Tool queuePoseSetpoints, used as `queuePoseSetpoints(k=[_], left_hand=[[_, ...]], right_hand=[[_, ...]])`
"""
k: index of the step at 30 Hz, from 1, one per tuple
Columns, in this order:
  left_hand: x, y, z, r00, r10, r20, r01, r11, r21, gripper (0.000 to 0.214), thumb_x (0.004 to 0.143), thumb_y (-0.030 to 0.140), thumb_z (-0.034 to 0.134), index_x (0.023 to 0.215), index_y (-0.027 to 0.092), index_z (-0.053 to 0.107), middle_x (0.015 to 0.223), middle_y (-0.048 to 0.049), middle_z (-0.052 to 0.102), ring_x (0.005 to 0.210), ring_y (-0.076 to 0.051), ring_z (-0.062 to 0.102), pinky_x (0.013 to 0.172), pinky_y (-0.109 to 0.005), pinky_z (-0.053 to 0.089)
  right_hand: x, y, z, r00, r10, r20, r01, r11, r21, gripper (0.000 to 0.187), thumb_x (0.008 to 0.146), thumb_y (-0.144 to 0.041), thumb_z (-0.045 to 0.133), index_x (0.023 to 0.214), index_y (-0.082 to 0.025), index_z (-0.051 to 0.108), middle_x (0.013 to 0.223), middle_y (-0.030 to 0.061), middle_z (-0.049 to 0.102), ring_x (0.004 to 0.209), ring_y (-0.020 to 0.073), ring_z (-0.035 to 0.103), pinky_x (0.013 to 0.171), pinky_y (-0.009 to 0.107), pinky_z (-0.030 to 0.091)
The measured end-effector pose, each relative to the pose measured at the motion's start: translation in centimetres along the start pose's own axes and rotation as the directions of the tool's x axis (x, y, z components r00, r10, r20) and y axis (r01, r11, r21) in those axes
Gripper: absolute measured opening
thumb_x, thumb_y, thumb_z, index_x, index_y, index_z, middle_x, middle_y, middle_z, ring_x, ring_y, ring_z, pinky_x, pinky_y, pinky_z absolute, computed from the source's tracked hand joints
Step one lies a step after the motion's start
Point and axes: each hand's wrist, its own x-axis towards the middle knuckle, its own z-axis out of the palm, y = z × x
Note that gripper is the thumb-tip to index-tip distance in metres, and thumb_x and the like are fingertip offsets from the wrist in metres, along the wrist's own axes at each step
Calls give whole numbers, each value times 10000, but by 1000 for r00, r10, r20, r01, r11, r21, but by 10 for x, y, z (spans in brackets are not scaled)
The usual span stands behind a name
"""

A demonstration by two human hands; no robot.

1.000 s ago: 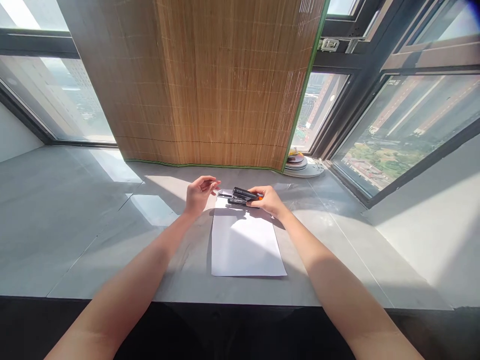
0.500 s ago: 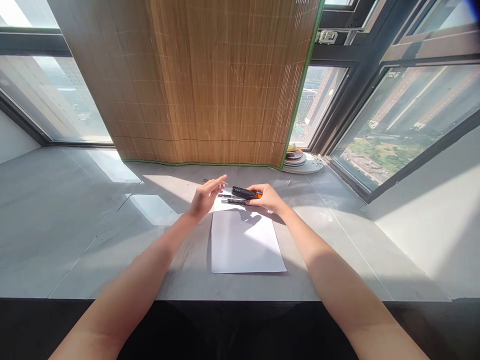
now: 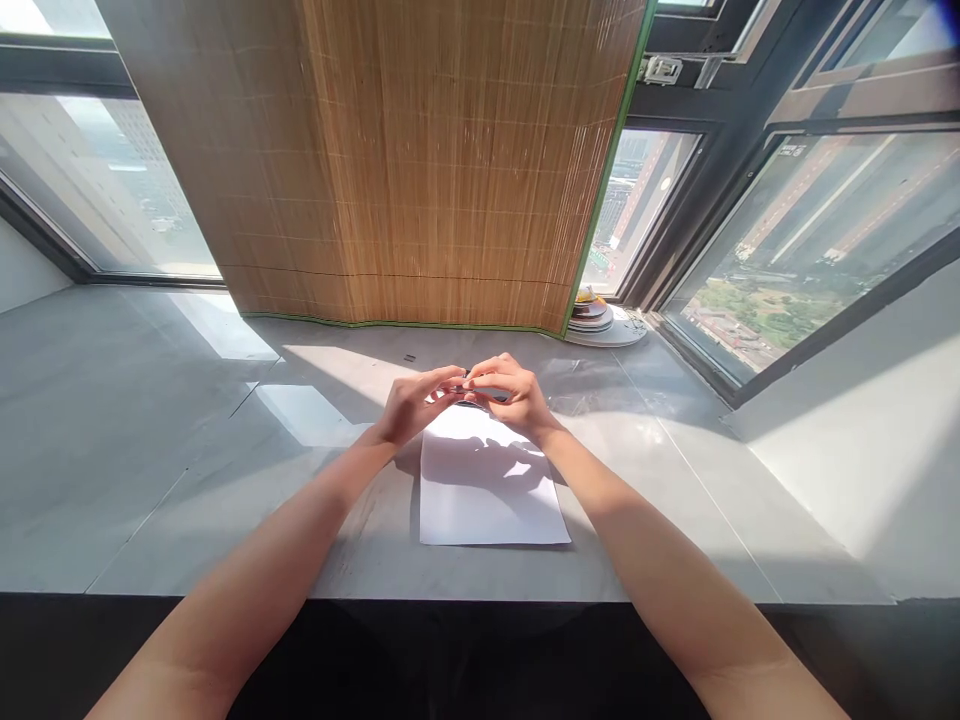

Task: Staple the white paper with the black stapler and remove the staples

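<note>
My left hand point(image 3: 417, 403) and my right hand point(image 3: 517, 398) meet above the far end of the white paper point(image 3: 491, 505). Both have their fingertips drawn together around a small dark thing point(image 3: 466, 377), too covered by fingers to name. Under and behind my right hand, dark slim items show only in small part. The paper lies flat, with the shadow of my hands across it. To the left of my left hand, two short dark bits point(image 3: 409, 357) lie on the grey ledge point(image 3: 315, 540).
A bamboo blind point(image 3: 420, 180) with a green border hangs down to the back of the ledge. Behind its right corner sits a stack of plates point(image 3: 596, 322). Windows point(image 3: 840, 240) and a white wall point(image 3: 862, 440) bound the right side.
My right hand has come off the black tool with orange on it and moved left and up to my left hand. The hands now meet, hiding the black items on the paper.
</note>
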Motion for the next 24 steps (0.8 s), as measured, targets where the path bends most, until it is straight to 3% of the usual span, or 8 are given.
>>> queuePoseSetpoints(k=[8, 11, 13, 15, 17, 19, 21, 24], left_hand=[[-2, 9, -1, 996, -83, -10, 81, 985, -153, 471, 698, 362, 971, 1109, 265, 762, 1060, -73, 827, 885, -230, 751, 901, -385, 608], [3, -2, -11, 995, -35, -94, 31, 999, -43, 338, 793, 403, 886, 1064, 254, 748, 1006, -59, 803, 879, -224, 730, 904, -375, 587], [11, -15, -22, 978, -5, -210, 37, 989, 145, 167, 905, 404, 749, 964, 248, 743, 892, -49, 757, 850, -226, 710, 893, -371, 566], [19, -31, -33, 965, -22, -262, 109, 940, 322, 138, 945, 361, 662, 938, 248, 740, 849, -50, 721, 853, -239, 700, 912, -383, 550], [24, -46, -43, 959, -71, -275, 181, 899, 398, 160, 956, 341, 609, 928, 252, 740, 939, -68, 733, 950, -261, 704, 973, -400, 531], [25, -59, -47, 955, -153, -252, 253, 866, 432, 178, 941, 356, 617, 1011, 266, 753, 1182, -93, 734, 1168, -299, 669, 1083, -429, 483], [23, -69, -47, 948, -262, -180, 317, 819, 478, 272, 920, 387, 647, 1146, 274, 748, 1416, -116, 662, 1382, -351, 554, 1190, -488, 387], [20, -79, -43, 931, -361, -46, 325, 769, 551, 395, 920, 403, 645, 1285, 265, 706, 1536, -137, 600, 1510, -405, 416, 1256, -584, 237]], right_hand=[[3, -6, -4, 998, 47, -31, -43, 991, 130, 147, 992, -336, 717, 892, -271, 802, 995, 46, 804, 924, 230, 708, 888, 448, 566], [3, 10, -19, 975, 164, -150, -153, 985, 79, 155, 960, -378, 740, 884, -254, 794, 1013, 61, 805, 956, 245, 717, 867, 432, 569], [-2, 35, -36, 917, 268, -294, -290, 956, -34, 169, 944, -382, 727, 882, -238, 790, 1009, 71, 803, 968, 258, 714, 858, 418, 561], [-13, 63, -54, 832, 380, -406, -483, 855, -189, 150, 898, -329, 715, 844, -212, 790, 932, 87, 798, 906, 270, 702, 898, 430, 548], [-25, 87, -70, 715, 517, -470, -679, 674, -292, 138, 857, -281, 713, 836, -179, 803, 872, 133, 787, 907, 315, 696, 932, 454, 529], [-36, 103, -80, 627, 610, -484, -777, 534, -334, 149, 839, -248, 712, 864, -148, 819, 890, 185, 781, 918, 355, 701, 940, 477, 520], [-42, 111, -83, 612, 632, -476, -791, 486, -372, 175, 847, -232, 700, 899, -124, 826, 937, 224, 774, 940, 378, 705, 939, 501, 519], [-45, 117, -81, 646, 606, -464, -763, 491, -421, 205, 860, -226, 673, 921, -108, 828, 954, 230, 770, 975, 383, 701, 942, 532, 520]])
